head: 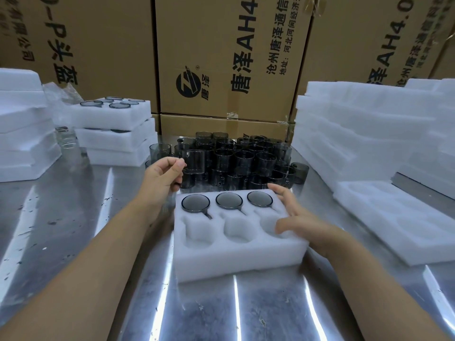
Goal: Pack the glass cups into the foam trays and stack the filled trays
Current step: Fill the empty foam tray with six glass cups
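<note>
Far left, stacked trays (110, 114) hold cups. Left hand (161, 177), fingers loosely curled, holds nothing beside the loose glass cups (243, 158). The carton (221, 33) reads "唐泽AH4". The near foam tray (236, 259) has three cups (229, 200) in its far pockets. Right hand (302, 220), fingers spread, is over the tray's right edge.

Front tray (236, 257): three cups (229, 200) in, three pockets (237, 230) empty. Three filled trays (115, 134) stacked back left.
</note>
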